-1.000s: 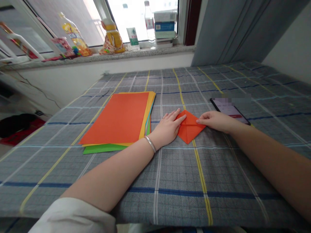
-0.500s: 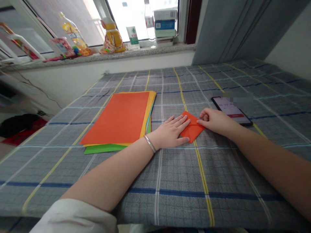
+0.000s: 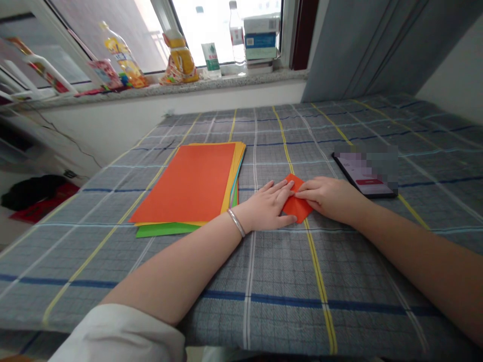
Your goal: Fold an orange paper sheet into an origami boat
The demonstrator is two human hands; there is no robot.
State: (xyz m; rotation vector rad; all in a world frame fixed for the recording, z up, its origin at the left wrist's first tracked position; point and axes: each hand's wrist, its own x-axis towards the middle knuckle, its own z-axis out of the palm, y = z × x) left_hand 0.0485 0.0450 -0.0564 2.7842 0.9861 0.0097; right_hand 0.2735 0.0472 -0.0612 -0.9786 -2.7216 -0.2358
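Note:
A small folded piece of orange paper (image 3: pixel 298 210) lies on the checked cloth, partly covered by both hands. My left hand (image 3: pixel 268 205), a silver bangle at its wrist, rests with spread fingers on the paper's left side. From the right, my right hand (image 3: pixel 326 197) has its fingers pressed together on a flap of the paper, the tips near its middle and close to my left fingertips. Part of the flap is hidden beneath those fingers.
Left of my hands lies a stack of coloured sheets (image 3: pixel 188 183), orange on top with yellow and green edges below. A phone (image 3: pixel 368 181) lies just beyond my right hand. Bottles and boxes (image 3: pixel 260 40) stand on the windowsill (image 3: pixel 226 80) at the back.
My right hand has moved left, bringing the paper's right corner inward toward the middle. The left hand stays on the paper. The whole view has shifted slightly.

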